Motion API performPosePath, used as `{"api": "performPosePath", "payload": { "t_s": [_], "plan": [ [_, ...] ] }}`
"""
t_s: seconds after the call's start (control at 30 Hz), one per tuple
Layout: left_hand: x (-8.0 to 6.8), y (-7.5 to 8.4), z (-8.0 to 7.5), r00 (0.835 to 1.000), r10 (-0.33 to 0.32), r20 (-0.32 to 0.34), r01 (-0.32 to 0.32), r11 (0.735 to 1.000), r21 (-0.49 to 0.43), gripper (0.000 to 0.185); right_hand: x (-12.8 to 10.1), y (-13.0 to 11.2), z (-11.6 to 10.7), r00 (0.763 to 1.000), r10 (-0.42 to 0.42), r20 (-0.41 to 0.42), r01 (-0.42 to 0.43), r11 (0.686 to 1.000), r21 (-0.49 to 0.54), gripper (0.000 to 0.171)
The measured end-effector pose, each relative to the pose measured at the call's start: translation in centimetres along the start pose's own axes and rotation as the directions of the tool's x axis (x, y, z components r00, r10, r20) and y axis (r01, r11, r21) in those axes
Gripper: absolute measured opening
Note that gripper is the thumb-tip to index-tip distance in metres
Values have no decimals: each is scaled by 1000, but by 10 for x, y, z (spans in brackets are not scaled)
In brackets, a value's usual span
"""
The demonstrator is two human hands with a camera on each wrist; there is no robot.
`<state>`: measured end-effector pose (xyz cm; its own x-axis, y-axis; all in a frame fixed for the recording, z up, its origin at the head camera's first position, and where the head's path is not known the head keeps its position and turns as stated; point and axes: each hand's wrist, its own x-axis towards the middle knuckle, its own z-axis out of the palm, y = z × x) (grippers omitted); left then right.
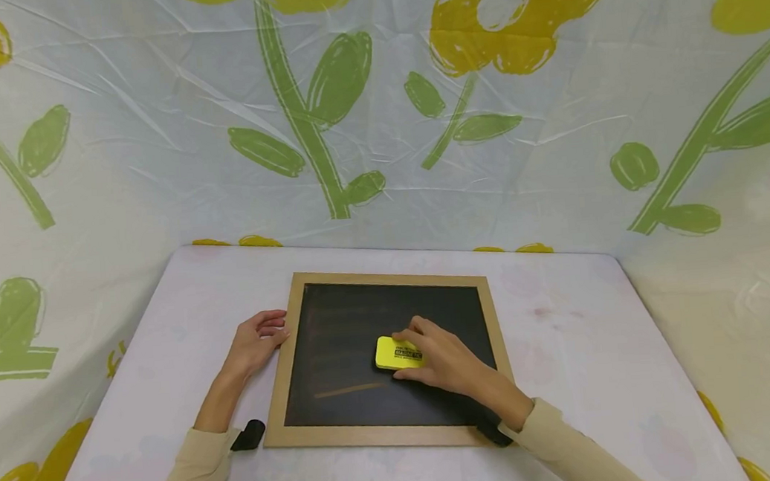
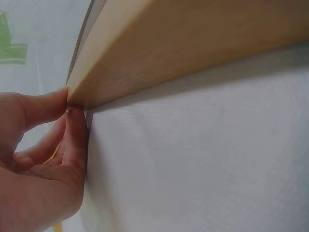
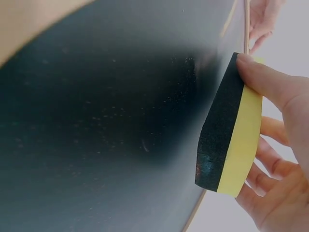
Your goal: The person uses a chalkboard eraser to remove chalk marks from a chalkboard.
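Note:
A chalkboard (image 1: pixel 337 326) with a light wooden frame lies on the table. My left hand (image 1: pixel 256 344) is at the frame's left side; in the left wrist view its thumb and curled forefinger hold the wooden edge (image 2: pixel 145 53). Over the middle of the board, my right hand (image 1: pixel 443 352) grips a yellow magnetic eraser (image 1: pixel 393 352) between thumb and fingers. In the right wrist view the eraser (image 3: pixel 236 140) shows a black felt layer facing the dark surface (image 3: pixel 106 116). An orange-brown chalk streak (image 1: pixel 348 390) runs across the board's lower left.
A white cloth (image 1: pixel 582 376) with faint prints covers the table. Flower-printed fabric (image 1: pixel 379 159) stands around it at the back and both sides. Black wrist devices sit at the left cuff (image 1: pixel 247 435) and the right cuff (image 1: pixel 495 430).

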<state>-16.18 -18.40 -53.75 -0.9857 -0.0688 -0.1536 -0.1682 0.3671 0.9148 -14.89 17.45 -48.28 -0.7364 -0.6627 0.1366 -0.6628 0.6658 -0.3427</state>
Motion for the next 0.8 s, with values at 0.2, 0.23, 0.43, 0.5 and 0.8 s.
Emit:
{"api": "performPosePath", "payload": {
  "t_s": [0.2,0.23,0.43,0.5,0.8],
  "plan": [
    [1,0,0,1000,-15,-2,15,1000,16,40,-9,-2,-2,1000,9,7,-9,1000,-10,61],
    [1,0,0,1000,-15,0,15,1000,17,41,-11,-2,-3,1000,12,14,-12,1000,-10,61],
    [2,1,0,1000,-9,3,9,1000,8,41,-20,-5,-4,999,23,42,-23,1000,3,61],
    [1,2,0,1000,-9,0,9,1000,3,40,-23,-5,-4,999,15,41,-16,1000,4,61],
    [0,3,-1,1000,-16,-1,16,1000,-8,41,-31,-10,-3,999,2,46,-2,1000,2,60]
  ]
}}
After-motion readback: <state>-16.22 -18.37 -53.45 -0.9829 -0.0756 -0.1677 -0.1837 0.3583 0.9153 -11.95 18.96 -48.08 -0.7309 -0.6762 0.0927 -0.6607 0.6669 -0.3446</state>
